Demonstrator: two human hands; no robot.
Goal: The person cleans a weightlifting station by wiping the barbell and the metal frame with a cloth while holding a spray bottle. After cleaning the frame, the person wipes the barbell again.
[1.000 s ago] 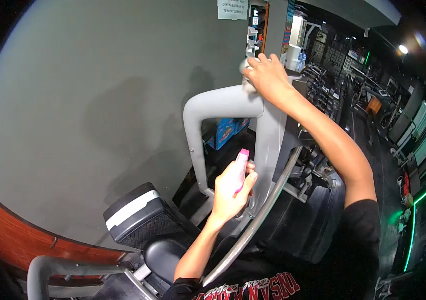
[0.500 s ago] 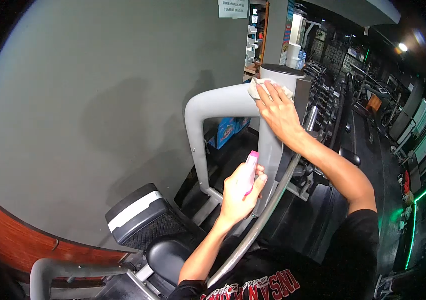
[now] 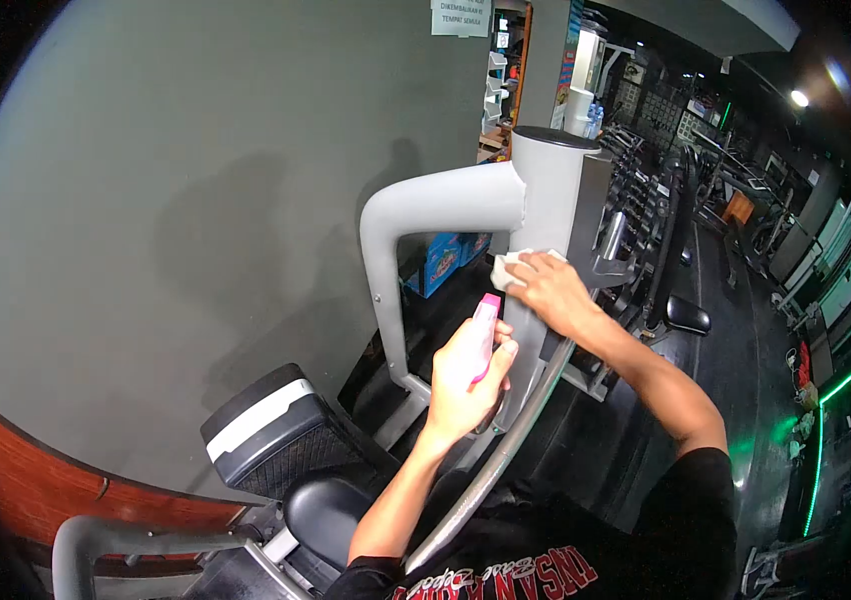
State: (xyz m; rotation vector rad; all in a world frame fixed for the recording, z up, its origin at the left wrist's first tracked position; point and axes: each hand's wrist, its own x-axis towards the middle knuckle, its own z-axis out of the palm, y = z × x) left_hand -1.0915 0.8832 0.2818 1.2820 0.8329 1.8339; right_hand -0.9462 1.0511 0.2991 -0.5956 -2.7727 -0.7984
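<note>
A pink and white bottle [image 3: 485, 335] is in my left hand [image 3: 466, 378], its pink top pointing up. Under the fingers of my right hand [image 3: 553, 293] is a white cloth [image 3: 512, 271], pressed against the grey upright post [image 3: 546, 195] of a gym machine. The post has a black cap, and a thick bent grey tube [image 3: 443, 198] joins it near the top. My left hand is lower and to the left of my right hand, in front of the post.
A curved metal bar [image 3: 506, 458] runs between my arms. Black padded seat [image 3: 331, 512] and pad [image 3: 264, 430] are at lower left, beside a grey wall [image 3: 196, 150]. Dumbbell racks [image 3: 636, 200] stand behind on the right.
My right hand has moved down the post with the cloth, from beside the tube joint to below it. My left hand still holds the bottle. The view has shifted slightly.
</note>
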